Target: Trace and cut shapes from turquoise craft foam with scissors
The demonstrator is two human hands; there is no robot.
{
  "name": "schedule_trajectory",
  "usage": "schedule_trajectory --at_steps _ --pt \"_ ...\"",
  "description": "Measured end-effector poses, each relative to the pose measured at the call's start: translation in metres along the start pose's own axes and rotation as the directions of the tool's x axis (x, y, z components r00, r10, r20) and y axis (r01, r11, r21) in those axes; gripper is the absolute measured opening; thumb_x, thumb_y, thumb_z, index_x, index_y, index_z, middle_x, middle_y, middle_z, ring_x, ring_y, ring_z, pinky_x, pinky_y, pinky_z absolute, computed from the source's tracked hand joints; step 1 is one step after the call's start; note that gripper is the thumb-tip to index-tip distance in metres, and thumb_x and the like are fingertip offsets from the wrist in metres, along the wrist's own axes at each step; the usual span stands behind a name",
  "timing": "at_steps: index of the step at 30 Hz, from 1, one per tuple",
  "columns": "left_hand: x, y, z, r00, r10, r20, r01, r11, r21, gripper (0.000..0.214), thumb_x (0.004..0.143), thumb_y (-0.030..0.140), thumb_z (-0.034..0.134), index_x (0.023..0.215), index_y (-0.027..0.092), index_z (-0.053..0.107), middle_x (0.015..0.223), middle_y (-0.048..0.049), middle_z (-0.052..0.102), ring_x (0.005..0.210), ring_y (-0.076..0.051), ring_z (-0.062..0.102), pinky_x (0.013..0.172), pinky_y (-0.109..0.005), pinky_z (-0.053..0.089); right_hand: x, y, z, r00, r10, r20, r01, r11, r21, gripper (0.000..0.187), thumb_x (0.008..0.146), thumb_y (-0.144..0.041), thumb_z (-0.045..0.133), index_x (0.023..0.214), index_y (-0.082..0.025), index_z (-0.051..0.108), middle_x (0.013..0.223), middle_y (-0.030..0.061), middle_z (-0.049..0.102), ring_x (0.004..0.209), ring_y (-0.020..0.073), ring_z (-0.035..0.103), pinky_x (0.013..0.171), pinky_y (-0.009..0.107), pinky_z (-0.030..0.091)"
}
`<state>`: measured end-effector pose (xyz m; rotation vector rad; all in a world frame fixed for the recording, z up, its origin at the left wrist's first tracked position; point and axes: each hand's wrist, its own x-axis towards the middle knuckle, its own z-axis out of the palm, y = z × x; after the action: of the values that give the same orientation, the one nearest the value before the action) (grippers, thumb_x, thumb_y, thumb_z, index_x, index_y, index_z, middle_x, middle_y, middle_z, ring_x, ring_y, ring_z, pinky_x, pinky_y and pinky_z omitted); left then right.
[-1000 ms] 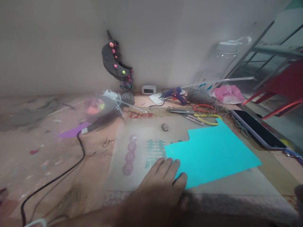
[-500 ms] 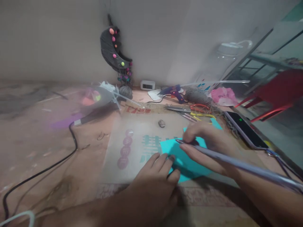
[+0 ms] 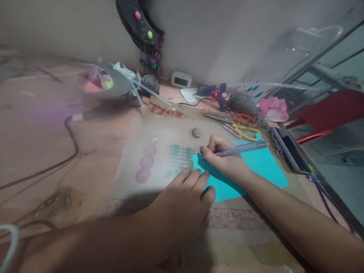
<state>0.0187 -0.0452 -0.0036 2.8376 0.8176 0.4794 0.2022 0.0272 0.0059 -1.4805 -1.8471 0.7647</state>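
Observation:
A turquoise sheet of paper (image 3: 264, 167) lies on a printed cardboard piece (image 3: 135, 153). My right hand (image 3: 224, 155) grips a grey pen (image 3: 244, 148) like a writing tool, its tip end down near the sheet's upper left corner; the fingers hide the very tip. My left hand (image 3: 189, 197) lies flat with fingers stretched out over the lower left edge of the sheet. A small grey round lump (image 3: 196, 132) sits on the cardboard just beyond both hands.
Behind the sheet lie scissors (image 3: 217, 115), yellow-handled pliers (image 3: 246, 132), a blue glue gun (image 3: 213, 93) and grey yarn (image 3: 243, 103). A phone (image 3: 291, 149) rests at the right edge. A bowl (image 3: 116, 85) and a black cable (image 3: 74, 140) are on the left.
My right hand has brought the pen down to the sheet's upper left corner, and the pen has swung to point left with its back end raised. My left hand stays on the sheet. The view has shifted.

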Motion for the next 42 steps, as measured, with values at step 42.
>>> schedule_trajectory --at_steps 42 --pt "0.007 0.001 -0.004 0.998 0.003 0.057 -0.001 1.000 -0.030 0.045 0.096 0.033 0.050 0.130 0.006 0.062 0.132 -0.0165 0.066 0.121 -0.030 0.059 0.107 -0.042 0.043 -0.010 0.002 -0.032 0.852 -0.338 0.401 0.398 0.914 -0.076 0.012 0.097 -0.021 0.059 0.106 -0.020 0.067 0.099 0.0064 0.068 0.089 0.0181 0.066 0.079 0.031 0.053"
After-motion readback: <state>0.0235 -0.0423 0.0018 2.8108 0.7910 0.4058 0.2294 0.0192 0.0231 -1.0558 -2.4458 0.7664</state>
